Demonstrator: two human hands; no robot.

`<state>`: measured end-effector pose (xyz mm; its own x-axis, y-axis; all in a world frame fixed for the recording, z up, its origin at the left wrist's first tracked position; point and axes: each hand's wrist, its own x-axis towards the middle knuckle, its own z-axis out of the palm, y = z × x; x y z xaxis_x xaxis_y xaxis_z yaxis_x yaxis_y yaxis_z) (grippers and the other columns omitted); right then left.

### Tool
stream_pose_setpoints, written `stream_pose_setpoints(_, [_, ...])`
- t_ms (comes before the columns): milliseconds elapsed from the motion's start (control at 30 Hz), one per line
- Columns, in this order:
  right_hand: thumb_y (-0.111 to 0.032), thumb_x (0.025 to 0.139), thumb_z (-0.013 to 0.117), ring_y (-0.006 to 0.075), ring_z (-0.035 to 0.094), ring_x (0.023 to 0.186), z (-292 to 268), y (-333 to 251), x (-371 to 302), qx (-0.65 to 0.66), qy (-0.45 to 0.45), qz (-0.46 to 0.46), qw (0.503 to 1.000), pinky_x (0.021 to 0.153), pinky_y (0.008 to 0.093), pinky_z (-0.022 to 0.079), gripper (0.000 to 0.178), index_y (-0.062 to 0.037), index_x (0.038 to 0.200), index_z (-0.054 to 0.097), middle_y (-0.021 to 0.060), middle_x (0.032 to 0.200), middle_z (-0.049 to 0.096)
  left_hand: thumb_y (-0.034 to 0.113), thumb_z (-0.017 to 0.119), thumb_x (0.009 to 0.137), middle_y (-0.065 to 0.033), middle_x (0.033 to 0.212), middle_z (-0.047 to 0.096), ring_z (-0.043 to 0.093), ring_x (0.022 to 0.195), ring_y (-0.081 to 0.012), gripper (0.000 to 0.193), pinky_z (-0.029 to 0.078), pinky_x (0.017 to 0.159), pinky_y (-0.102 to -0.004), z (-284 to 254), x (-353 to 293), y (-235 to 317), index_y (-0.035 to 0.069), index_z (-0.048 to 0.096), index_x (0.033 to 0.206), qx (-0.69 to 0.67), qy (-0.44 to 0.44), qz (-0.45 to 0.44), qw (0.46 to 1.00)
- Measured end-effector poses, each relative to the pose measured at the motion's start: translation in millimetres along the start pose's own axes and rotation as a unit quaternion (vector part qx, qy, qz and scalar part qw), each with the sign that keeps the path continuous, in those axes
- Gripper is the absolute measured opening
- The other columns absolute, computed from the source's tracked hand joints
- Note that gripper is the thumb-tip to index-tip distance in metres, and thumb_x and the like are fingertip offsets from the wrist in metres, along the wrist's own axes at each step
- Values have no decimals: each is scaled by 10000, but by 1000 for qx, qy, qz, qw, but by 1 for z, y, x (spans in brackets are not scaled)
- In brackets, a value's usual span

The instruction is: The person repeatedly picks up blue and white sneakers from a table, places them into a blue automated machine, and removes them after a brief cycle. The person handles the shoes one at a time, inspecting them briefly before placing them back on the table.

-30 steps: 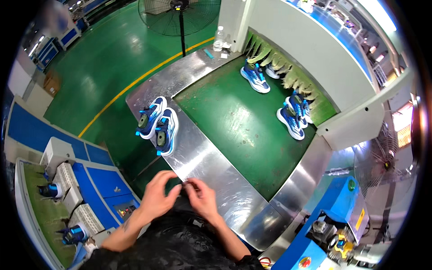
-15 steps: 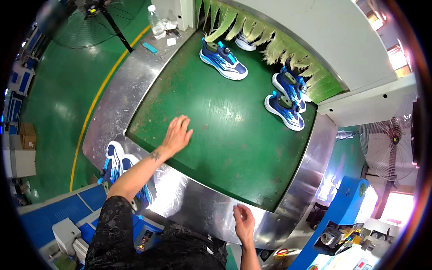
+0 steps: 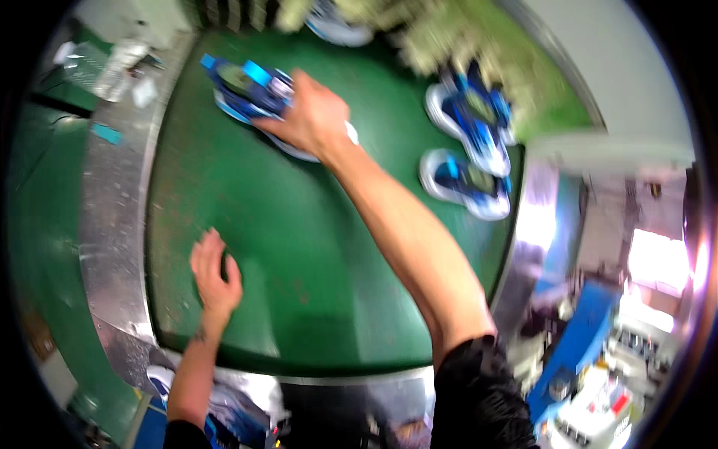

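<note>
My right hand point(image 3: 313, 116) reaches far across the green belt point(image 3: 299, 232) and grips a blue and white sneaker point(image 3: 238, 84) over its middle and front. The fingers hide part of its upper; the toe shows just past the hand. My left hand point(image 3: 215, 277) hovers over the belt's near left part, fingers spread, with nothing in it. To the right, a sneaker point(image 3: 479, 120) of the same colours sits beside another sneaker point(image 3: 465, 183). At the far edge a further sneaker point(image 3: 336, 28) is partly cut off by the picture's top.
A fringed, pale green strip curtain point(image 3: 464, 45) hangs at the far end. Metal edging point(image 3: 114, 247) borders the belt. Sneakers point(image 3: 235, 404) stand on the near left edge, partly behind my left forearm. A clear bottle point(image 3: 86, 67) is at far left, blue machinery point(image 3: 576, 344) at right.
My right hand has gone from the near metal edge to the far sneaker and closed on it. My left hand has drawn back toward the near left. The view has shifted and blurred.
</note>
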<state>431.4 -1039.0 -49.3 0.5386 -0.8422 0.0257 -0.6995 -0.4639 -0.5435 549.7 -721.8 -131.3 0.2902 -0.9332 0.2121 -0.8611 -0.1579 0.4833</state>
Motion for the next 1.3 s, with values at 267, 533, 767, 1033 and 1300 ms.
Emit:
stream_pose_setpoints(267, [-568, 866, 597, 479, 440, 1223, 27, 58, -238, 93, 134, 186, 969, 1108, 542, 224, 745, 99, 1198, 587, 377, 1195, 538, 110, 552, 908, -182, 1372, 514, 468, 1278, -361, 385, 343, 1094, -456, 28, 147, -7, -25, 519, 1268, 1, 53, 50, 997])
stream_pose_setpoints(533, [-356, 619, 890, 289, 634, 1008, -335, -33, -435, 301, -79, 98, 945, 886, 391, 495, 732, -38, 1197, 572, 140, 1037, 670, 633, 361, 964, -175, 1241, 602, 585, 1151, -238, 772, 466, 984, -393, -79, 99, 271, 30, 364, 1444, -468, -691, -190, 517])
stream_pose_setpoints(767, [-311, 816, 766, 339, 334, 1377, -286, -54, -578, 408, 373, 101, 827, 1157, 436, 255, 873, -39, 1475, 262, 194, 1496, 308, 490, 671, 824, -174, 1190, 587, 602, 1063, -316, 955, 513, 933, -430, -139, 25, 423, -24, 216, 1488, -619, -675, -98, 390])
stream_pose_setpoints(1033, [-253, 891, 700, 215, 522, 1130, -290, -33, -838, 397, 540, 176, 721, 1008, 362, 405, 643, -12, 1399, 387, 113, 1265, 546, 187, 709, 723, -145, 1334, 501, 545, 1197, -247, 919, 457, 1008, -392, -102, -245, 656, -7, 240, 1489, -526, -708, 109, 459])
stream_pose_setpoints(1300, [-224, 902, 691, 164, 537, 1062, -270, -39, -1134, 443, 785, 241, 360, 935, 316, 435, 589, -2, 1368, 408, 72, 1220, 543, 116, 567, 957, -229, 1529, 278, 316, 1409, -303, 714, 301, 1139, -398, -60, -469, 845, -13, 121, 1499, -419, -703, 274, 505])
